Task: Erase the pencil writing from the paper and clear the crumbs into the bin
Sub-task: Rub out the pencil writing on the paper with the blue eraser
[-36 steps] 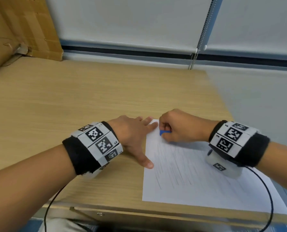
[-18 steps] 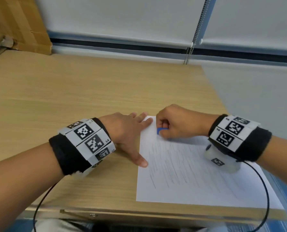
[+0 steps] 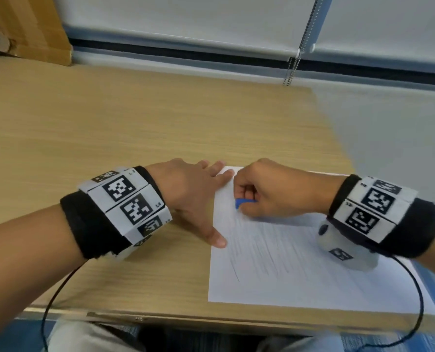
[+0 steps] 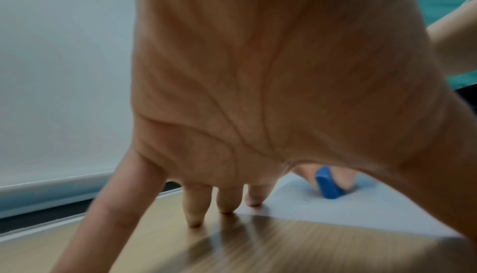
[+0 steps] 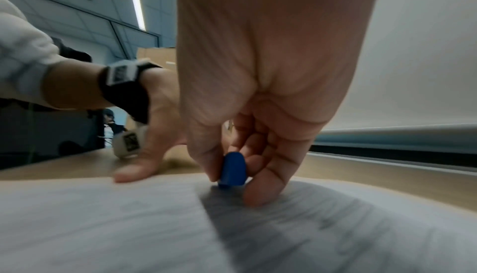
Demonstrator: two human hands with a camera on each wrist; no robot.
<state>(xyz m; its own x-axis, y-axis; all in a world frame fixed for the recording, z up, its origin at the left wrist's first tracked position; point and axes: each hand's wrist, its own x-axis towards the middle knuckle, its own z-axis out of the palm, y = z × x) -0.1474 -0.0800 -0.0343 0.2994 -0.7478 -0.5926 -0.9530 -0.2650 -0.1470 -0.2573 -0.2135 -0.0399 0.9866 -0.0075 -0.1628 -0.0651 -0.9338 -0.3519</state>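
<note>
Wooden desk (image 3: 135,128); white roller blinds (image 3: 186,19)

A small solid-blue rubber eraser (image 3: 244,202) shows against a white rectangular paper sheet (image 3: 300,275) streaked with faint grey pencil lines. Around the sheet, the light-oak wooden desk (image 3: 135,123) carries fine brown grain. Left of the sheet, a black wristband (image 3: 104,224) bears white panels printed with black square-code patterns.

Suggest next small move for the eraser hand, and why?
Probably stroke the blue eraser toward the body over the pencil lines: the right hand pinches it at the paper's far corner, and the left hand pins the edge.
</note>
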